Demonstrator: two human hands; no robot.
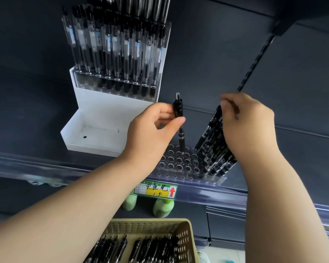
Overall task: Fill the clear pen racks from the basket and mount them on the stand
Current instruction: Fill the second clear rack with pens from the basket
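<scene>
The tan basket [187, 234] holds loose black pens [141, 249]. Beyond, the left grip [152, 130] pinches a single pen [179, 114] upright, tip at a hole of the clear rack [177, 165] on the shelf [36, 149]. The right grip [249, 126] clasps the tops of a pen bunch [213, 149] leaning in that rack's right end. Farther back, a filled rack [118, 54] sits in the white stand [95, 128].

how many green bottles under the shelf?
2. One pale green plastic bottle under the green-and-yellow price label's left end, another under its right half. Others may be hidden.
</scene>
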